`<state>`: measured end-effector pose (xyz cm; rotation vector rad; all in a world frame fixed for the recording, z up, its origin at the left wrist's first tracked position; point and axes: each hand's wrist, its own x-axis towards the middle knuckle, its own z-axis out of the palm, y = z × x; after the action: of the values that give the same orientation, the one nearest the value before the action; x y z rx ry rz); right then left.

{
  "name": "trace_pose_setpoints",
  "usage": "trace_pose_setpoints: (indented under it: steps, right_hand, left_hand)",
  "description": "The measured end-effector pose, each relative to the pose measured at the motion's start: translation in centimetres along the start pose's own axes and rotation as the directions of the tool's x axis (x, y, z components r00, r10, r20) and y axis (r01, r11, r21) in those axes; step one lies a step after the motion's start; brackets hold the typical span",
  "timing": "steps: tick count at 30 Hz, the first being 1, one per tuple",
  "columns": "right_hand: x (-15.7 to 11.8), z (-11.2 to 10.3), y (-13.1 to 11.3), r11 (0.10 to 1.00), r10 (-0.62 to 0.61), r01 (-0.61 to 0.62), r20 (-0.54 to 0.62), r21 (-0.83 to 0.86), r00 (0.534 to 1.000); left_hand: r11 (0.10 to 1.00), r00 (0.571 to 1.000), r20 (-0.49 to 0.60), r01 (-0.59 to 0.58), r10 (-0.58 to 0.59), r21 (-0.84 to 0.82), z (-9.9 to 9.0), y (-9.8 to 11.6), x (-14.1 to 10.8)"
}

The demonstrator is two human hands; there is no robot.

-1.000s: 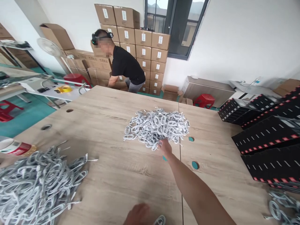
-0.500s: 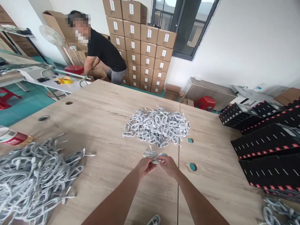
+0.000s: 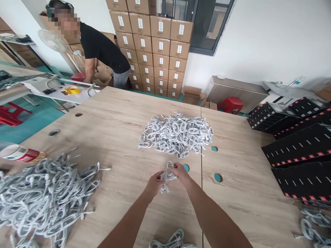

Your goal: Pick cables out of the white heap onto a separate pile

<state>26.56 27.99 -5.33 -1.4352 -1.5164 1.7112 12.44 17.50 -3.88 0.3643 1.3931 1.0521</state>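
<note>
A looped white cable (image 3: 169,175) is between my two hands, above the wooden table (image 3: 121,113). My left hand (image 3: 154,184) is closed around its left side, and my right hand (image 3: 180,172) pinches its upper right part. Just beyond my hands lies a heap of coiled white cables (image 3: 178,134). At the left sits a larger, looser pile of grey-white cables (image 3: 46,196). Close to my body, at the bottom edge, a few more cable loops (image 3: 174,239) show in part.
Black cartons (image 3: 300,151) line the right side, with more cables (image 3: 314,224) below them. A jar (image 3: 22,153) lies on its side at the left. Behind the table a person (image 3: 103,51) bends over an open box, near stacked cardboard boxes (image 3: 152,51). Round table holes (image 3: 218,177) have teal inside.
My hands have lifted and turned the looped cable, which now stands more upright and shows more plainly. Cable loops have come into view at the bottom edge. The other person has shifted left in view.
</note>
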Motion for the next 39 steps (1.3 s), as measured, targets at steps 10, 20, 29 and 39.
trace_pose_setpoints:
  steps: [10, 20, 29, 39]
  right_hand:
    - [-4.1, -3.7, -2.4, 0.844, 0.144, -0.079, -0.083, 0.531, 0.986]
    - [-15.6, -5.2, 2.4, 0.981, 0.191, -0.136, 0.542, -0.140, 0.819]
    - [2.6, -6.7, -2.1, 0.651, -0.330, 0.119, -0.138, -0.750, 0.934]
    - [-5.6, -10.9, -2.6, 0.780, -0.533, 0.357, -0.247, -0.513, 0.809]
  left_hand:
    - [0.949, 0.989, -0.147, -0.031, -0.016, -0.312, -5.0, 1.2, -0.9]
    - [0.824, 0.987, -0.105, 0.045, -0.126, -0.565, -6.0, 2.4, -1.9]
    - [0.806, 0.996, -0.012, 0.063, -0.086, -0.588, -4.9, 1.5, -4.4]
    - [0.964, 0.998, 0.031, -0.050, 0.060, -0.260, -5.9, -0.6, -5.0]
